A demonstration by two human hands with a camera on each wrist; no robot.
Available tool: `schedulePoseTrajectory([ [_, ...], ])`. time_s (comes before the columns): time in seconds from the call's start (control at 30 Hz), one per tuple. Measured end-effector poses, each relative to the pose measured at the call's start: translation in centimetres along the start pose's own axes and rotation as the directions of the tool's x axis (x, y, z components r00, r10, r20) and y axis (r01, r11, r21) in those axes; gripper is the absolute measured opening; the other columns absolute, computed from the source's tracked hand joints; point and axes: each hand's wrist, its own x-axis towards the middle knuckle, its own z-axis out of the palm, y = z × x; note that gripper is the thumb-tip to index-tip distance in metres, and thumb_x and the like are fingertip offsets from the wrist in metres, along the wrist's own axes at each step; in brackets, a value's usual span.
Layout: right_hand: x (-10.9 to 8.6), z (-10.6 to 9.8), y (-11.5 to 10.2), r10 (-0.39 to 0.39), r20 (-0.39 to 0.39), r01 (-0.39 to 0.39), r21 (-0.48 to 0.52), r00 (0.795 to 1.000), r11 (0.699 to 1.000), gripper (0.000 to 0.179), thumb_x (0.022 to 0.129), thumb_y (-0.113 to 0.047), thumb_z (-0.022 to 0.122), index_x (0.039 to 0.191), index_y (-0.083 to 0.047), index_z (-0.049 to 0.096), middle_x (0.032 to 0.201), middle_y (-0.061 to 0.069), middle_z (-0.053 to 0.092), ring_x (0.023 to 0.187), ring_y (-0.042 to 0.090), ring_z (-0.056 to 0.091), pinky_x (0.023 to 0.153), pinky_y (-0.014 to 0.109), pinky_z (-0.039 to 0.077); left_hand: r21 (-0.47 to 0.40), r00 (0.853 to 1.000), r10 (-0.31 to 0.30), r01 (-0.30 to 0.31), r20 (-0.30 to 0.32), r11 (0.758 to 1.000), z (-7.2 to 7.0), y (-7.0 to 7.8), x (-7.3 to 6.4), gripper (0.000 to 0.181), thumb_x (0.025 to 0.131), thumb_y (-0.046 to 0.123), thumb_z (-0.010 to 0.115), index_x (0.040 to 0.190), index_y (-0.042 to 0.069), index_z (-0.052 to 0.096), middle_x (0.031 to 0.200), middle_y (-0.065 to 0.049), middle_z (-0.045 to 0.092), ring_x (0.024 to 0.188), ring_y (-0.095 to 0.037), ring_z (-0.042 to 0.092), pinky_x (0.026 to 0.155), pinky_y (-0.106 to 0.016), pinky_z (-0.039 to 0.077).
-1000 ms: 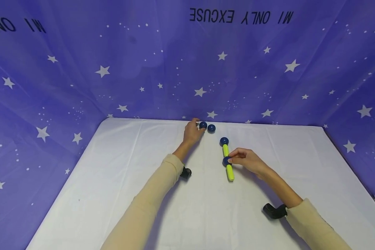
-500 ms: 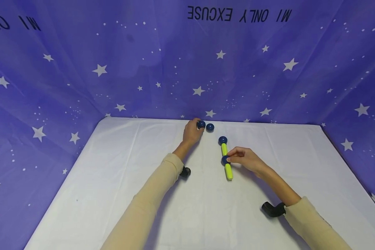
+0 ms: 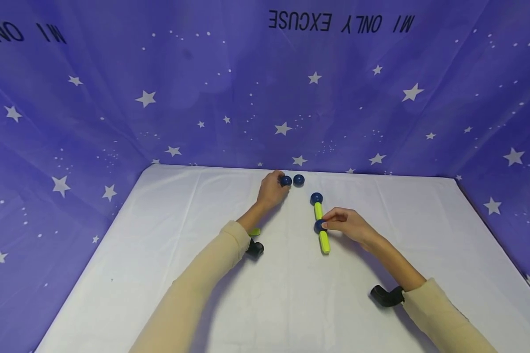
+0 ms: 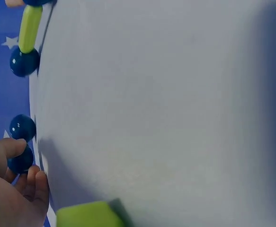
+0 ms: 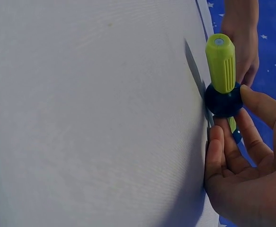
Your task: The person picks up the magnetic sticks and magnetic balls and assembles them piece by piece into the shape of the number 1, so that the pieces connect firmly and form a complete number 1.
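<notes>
Near the table's far edge my left hand (image 3: 271,190) pinches a dark blue ball (image 4: 20,160) between thumb and fingers. A second blue ball (image 3: 298,180) sits just to its right. My right hand (image 3: 350,227) holds the middle blue ball (image 5: 223,100) of a straight chain. From that ball one yellow-green rod (image 3: 318,211) runs away to another blue ball (image 3: 316,198). The other yellow-green rod (image 5: 221,64) points toward me, and its free end shows a small metal disc in the right wrist view.
A loose yellow-green rod (image 3: 255,232) lies partly hidden by my left forearm. Black wrist mounts (image 3: 386,296) stick out from both sleeves. White cloth (image 3: 291,304) covers the table, and purple starry fabric (image 3: 229,98) rises behind it and at both sides.
My left hand has closed on the blue ball and shifted it slightly nearer to me. The loose rod has come into view beside the left forearm. My right hand stays in place.
</notes>
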Motion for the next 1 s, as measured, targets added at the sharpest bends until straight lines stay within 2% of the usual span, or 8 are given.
schedulePoseTrajectory([
  [0.27, 0.0, 0.0, 0.1, 0.008, -0.001, -0.008, -0.004, 1.000, 1.000, 0.036, 0.089, -0.023, 0.077, 0.117, -0.002, 0.067, 0.103, 0.006, 0.070, 0.101, 0.026, 0.059, 0.083, 0.038, 0.039, -0.080, 0.999, 0.037, -0.034, 0.034, 0.996, -0.3, 0.4, -2.3, 0.041, 0.088, 0.008, 0.075, 0.125, -0.001, 0.061, 0.112, -0.014, 0.065, 0.092, -0.021, 0.061, 0.081, -0.031, 0.049],
  [0.6, 0.1, -0.1, 0.2, 0.002, -0.007, -0.002, -0.024, 1.000, 1.000, 0.035, 0.090, -0.023, 0.076, 0.117, -0.002, 0.067, 0.101, 0.006, 0.069, 0.099, 0.026, 0.058, 0.082, 0.038, 0.039, -0.136, 0.991, 0.069, -0.053, 0.111, 0.989, -0.2, 1.5, -5.8, 0.040, 0.086, 0.010, 0.078, 0.121, -0.002, 0.064, 0.104, -0.011, 0.068, 0.087, -0.016, 0.061, 0.079, -0.027, 0.049],
  [0.83, 0.0, -0.2, 0.2, -0.019, 0.006, 0.019, 0.004, 1.000, 1.000, 0.036, 0.089, -0.021, 0.077, 0.116, 0.000, 0.067, 0.106, 0.007, 0.071, 0.101, 0.024, 0.057, 0.083, 0.038, 0.039, -0.205, 0.975, 0.087, -0.044, 0.205, 0.978, -0.1, 2.7, -8.5, 0.038, 0.086, 0.009, 0.079, 0.119, -0.002, 0.064, 0.092, -0.006, 0.068, 0.081, -0.011, 0.060, 0.072, -0.022, 0.049],
  [1.0, 0.1, -0.3, 0.2, -0.016, 0.015, 0.016, 0.017, 1.000, 1.000, 0.035, 0.090, -0.020, 0.075, 0.118, 0.000, 0.066, 0.105, 0.006, 0.071, 0.101, 0.023, 0.059, 0.085, 0.040, 0.039, -0.260, 0.957, 0.103, -0.030, 0.270, 0.965, 0.2, 3.2, -10.3, 0.036, 0.085, 0.007, 0.079, 0.117, -0.003, 0.065, 0.094, -0.006, 0.071, 0.083, -0.010, 0.065, 0.071, -0.020, 0.052],
])
